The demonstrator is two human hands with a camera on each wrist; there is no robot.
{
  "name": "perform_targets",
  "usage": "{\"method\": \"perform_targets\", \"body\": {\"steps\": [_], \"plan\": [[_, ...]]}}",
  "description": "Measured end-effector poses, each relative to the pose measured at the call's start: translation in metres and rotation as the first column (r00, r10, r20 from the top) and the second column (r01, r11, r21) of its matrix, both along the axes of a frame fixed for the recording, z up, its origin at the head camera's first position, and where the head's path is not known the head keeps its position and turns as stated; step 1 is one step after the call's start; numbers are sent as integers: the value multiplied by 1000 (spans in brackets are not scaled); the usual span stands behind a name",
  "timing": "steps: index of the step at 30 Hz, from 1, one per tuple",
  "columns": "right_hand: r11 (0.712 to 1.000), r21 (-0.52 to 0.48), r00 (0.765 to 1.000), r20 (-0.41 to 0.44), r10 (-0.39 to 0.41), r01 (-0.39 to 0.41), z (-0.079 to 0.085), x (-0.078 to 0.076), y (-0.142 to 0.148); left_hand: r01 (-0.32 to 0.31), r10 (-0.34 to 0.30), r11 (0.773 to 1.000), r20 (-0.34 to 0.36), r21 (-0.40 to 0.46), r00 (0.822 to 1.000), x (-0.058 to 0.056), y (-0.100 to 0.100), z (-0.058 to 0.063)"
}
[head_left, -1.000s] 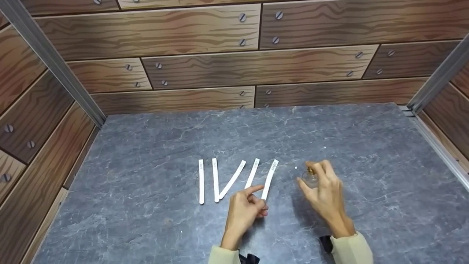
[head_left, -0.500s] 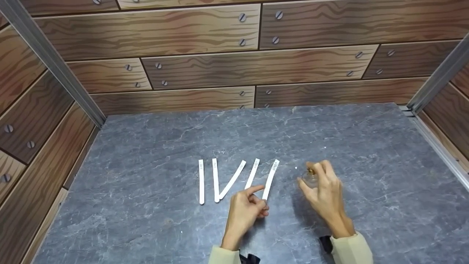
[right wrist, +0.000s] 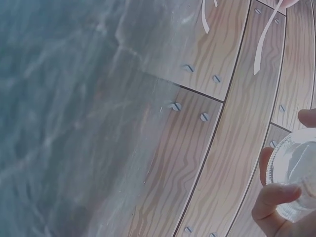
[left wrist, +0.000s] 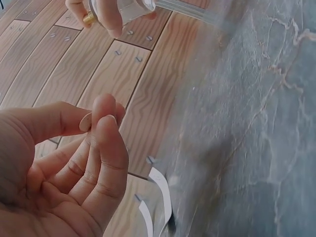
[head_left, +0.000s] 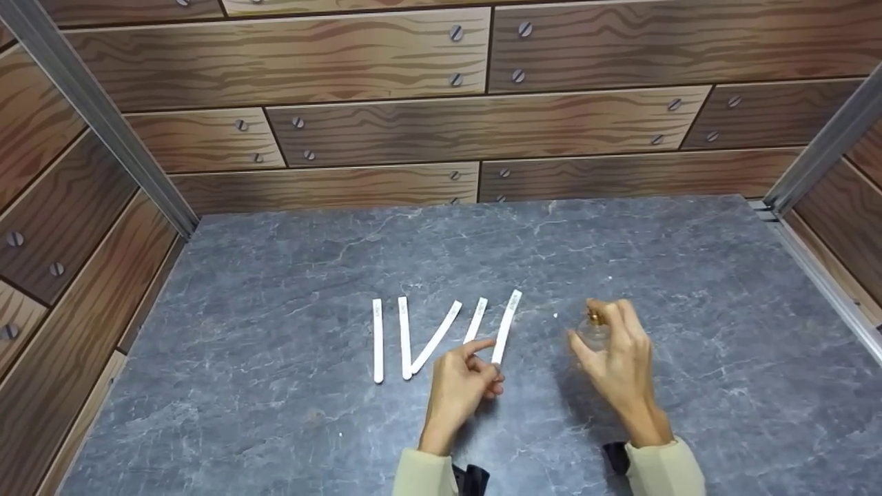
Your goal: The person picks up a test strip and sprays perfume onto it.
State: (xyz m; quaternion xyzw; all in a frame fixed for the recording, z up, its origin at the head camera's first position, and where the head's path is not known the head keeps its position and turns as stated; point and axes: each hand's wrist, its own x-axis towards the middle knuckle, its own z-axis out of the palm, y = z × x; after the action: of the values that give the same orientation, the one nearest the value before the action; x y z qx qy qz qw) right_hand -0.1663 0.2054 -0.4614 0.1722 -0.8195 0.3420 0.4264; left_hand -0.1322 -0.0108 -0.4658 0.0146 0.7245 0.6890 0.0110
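My left hand (head_left: 458, 389) pinches the rounded lower end of a white paper scent strip (head_left: 508, 325) between thumb and fingers; the strip slants up and away, with small handwriting near its far end. In the left wrist view the strip's tip (left wrist: 86, 122) shows between the fingertips. To the right, my right hand (head_left: 623, 365) grips a clear glass perfume bottle (head_left: 594, 337) with a gold spray nozzle (head_left: 597, 317), index finger over the top. The right wrist view shows the bottle's ribbed round base (right wrist: 291, 173) raised off the table. A gap separates strip and bottle.
Several more labelled scent strips lie on the grey marbled table (head_left: 275, 413) left of the held one, including a far-left strip (head_left: 378, 341) and a slanted strip (head_left: 435, 339). Wood-patterned walls (head_left: 372, 131) with metal corner posts (head_left: 103, 117) enclose the table.
The held strip has risen slightly and its far end has shifted away from me. My right hand and the bottle have moved a little to the right.
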Motion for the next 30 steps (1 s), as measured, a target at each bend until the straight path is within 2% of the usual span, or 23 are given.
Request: {"method": "perform_targets", "body": {"steps": [5,13,19,26,30], "plan": [[1000,-11,1000,13,-10,11,1,1,2,1,-1,1000,1,-10,1000,-8,8,-1],[999,-50,1000,16,-19,20,4,1,8,-33,32,998,22,55,999,-22,24,-4],[998,-57,1000,13,-25,25,4,1,13,-34,31,997,38,69,999,-32,34,-7],[997,-67,1000,12,-29,29,4,-1,14,-37,30,995,87,89,996,-48,45,-7],[997,-72,999,18,-28,29,5,0,14,-44,35,996,119,73,992,-56,52,-7]]}}
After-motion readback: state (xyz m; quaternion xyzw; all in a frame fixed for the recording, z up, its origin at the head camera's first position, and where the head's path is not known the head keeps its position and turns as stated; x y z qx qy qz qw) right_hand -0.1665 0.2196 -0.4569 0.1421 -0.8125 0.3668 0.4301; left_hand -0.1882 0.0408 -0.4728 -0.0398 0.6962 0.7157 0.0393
